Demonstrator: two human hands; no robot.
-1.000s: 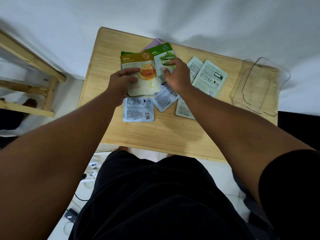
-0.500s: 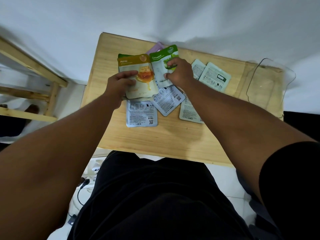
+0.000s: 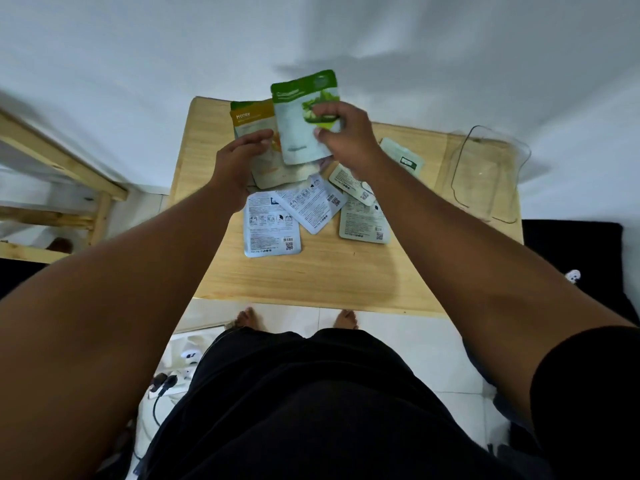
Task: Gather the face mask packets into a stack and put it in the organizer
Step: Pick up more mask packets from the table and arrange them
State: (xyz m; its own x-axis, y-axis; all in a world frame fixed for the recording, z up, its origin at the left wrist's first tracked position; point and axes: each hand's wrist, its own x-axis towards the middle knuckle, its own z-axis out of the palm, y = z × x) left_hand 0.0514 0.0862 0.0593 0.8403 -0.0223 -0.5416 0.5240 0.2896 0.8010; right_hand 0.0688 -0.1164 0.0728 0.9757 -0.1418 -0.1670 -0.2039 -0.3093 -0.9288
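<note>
My right hand point(image 3: 346, 136) grips a green cucumber mask packet point(image 3: 299, 123), lifted above the wooden table point(image 3: 311, 278). My left hand point(image 3: 239, 164) holds a yellow honey packet point(image 3: 251, 119) with other packets behind it, just left of the green one. Several packets lie face down on the table: a pale blue one point(image 3: 270, 226), a tilted one point(image 3: 311, 202), a greenish one point(image 3: 363, 220), and one more point(image 3: 405, 157) partly hidden by my right wrist. The clear plastic organizer point(image 3: 485, 174) stands at the table's right end, holding nothing.
A white wall rises behind the table. A wooden frame point(image 3: 59, 188) stands to the left. Below the near edge are my bare feet point(image 3: 246, 317) on white tiles, with a power strip and cables point(image 3: 169, 379) at lower left.
My right hand has lifted the green packet off the table and brought it up beside the honey packet. The camera view has tilted, so the table appears lower and farther.
</note>
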